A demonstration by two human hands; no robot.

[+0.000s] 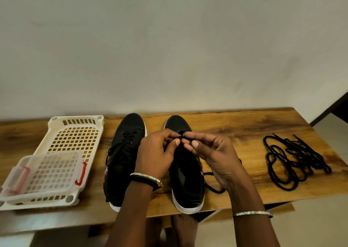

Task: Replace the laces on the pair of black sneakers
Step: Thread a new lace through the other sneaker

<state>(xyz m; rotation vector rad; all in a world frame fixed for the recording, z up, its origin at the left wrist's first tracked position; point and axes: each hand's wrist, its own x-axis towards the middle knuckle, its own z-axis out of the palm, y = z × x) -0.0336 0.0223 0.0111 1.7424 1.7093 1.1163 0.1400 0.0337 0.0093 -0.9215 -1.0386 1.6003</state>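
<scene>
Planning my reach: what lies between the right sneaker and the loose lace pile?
Head view: bare wooden table, except a lace trailing from the right sneaker.

left sneaker (pixel 126 152): black, white sole, red-white patch on side | right sneaker (pixel 186 180): black, white sole | shoe lace (pixel 181 136): black | loose laces (pixel 293 160): black | table (pixel 235 126): brown wood grain, dark streaks | basket (pixel 56 122): cream, square-hole grid | box (pixel 47 169): clear, red latches | bangles (pixel 146 177): silver | wall (pixel 169 49): pale grey
</scene>
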